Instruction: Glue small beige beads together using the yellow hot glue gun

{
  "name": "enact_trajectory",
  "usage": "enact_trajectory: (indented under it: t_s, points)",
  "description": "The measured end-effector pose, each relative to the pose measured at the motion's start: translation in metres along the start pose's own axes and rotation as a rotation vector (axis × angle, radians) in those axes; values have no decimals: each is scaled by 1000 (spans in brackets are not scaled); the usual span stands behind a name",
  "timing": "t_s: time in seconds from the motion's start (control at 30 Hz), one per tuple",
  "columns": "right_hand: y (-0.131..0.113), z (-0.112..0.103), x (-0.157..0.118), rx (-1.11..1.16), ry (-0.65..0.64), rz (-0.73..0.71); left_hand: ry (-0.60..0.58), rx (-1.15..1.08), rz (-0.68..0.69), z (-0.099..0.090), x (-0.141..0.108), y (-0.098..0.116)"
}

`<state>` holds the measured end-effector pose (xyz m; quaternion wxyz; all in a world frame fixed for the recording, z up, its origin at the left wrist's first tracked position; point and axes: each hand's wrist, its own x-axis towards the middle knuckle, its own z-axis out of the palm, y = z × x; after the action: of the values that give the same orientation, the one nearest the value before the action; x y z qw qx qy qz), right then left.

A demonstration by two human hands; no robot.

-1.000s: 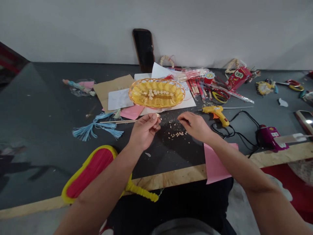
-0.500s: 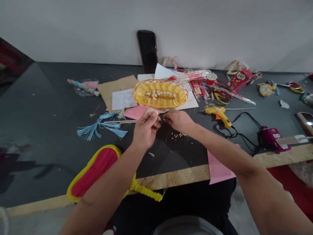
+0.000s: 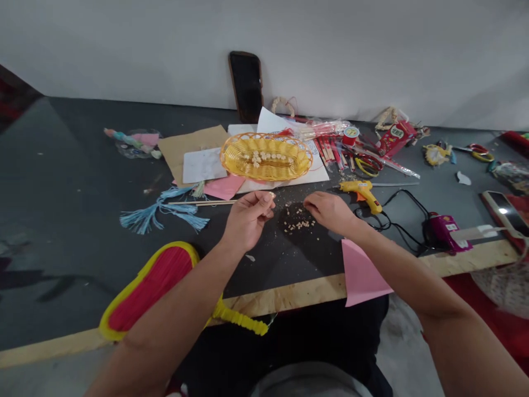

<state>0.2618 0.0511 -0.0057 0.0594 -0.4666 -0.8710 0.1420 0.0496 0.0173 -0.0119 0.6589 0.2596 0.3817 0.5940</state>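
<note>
My left hand [image 3: 250, 216] is closed in a pinch, with a small pale piece [image 3: 271, 195] showing at its fingertips. To the right, my right hand [image 3: 329, 211] has its fingers pressed together just above the dark table; anything between them is too small to make out. Small pale bits [image 3: 300, 225] lie scattered on the table between and below the hands. Behind them sits a yellow woven basket [image 3: 266, 172] with a row of small pale clusters [image 3: 264, 157] in it. Two thin sticks [image 3: 202, 203] lie left of my left hand.
A yellow glue gun [image 3: 363, 193] and its black cable lie right of my right hand. Blue tassels [image 3: 159, 212] and a red-and-yellow fan-shaped piece [image 3: 155, 286] are at the left. A phone [image 3: 247, 85] leans on the wall. Pink paper [image 3: 363, 273] overhangs the front edge.
My right hand has moved right, away from my left hand, uncovering more of the scattered bits. The whole view has shifted slightly.
</note>
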Motion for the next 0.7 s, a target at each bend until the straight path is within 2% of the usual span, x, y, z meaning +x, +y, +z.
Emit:
enact_trajectory:
  t_s: [0.13,0.27,0.4,0.53,0.63,0.7]
  points:
    - [18,5,-14,73,39,14,-19,14,-24,0,1,-1]
    - [21,3,-22,122,80,10,-16,31,-21,0,1,-1]
    - [24,-8,-35,150,271,31,-4,26,-25,0,2,-1]
    - [44,-23,-57,101,466,264,-15,32,-37,1,1,-1]
    - [71,-34,-74,36,455,486,-29,35,-35,2,0,-1]
    - [88,-38,-80,-29,400,562,-37,38,-33,3,0,-2]
